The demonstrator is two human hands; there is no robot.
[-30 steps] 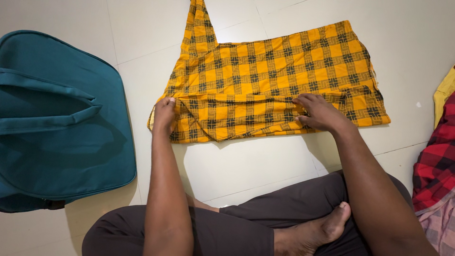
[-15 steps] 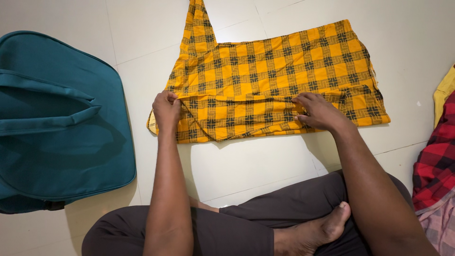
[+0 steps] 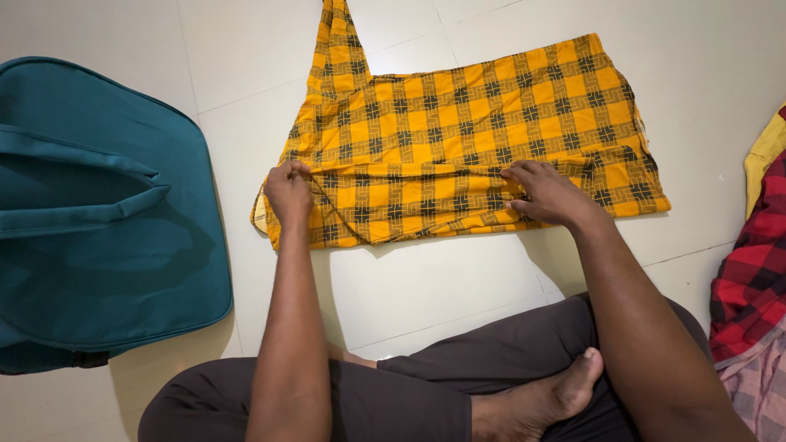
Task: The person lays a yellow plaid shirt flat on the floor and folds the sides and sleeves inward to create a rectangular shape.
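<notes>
Presently, left hand (image 3: 288,192) pinches the cloth (image 3: 467,123) fold; right hand (image 3: 547,194) presses flat on it, right of the bag (image 3: 98,213).

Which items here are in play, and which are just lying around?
In play:
- yellow check cloth, spread on the floor
- left hand, pinching its folded edge
- right hand, pressing on the fold

Lying about:
- teal bag, at left
- red check cloth, at right
- yellow fabric, at the right edge
</notes>
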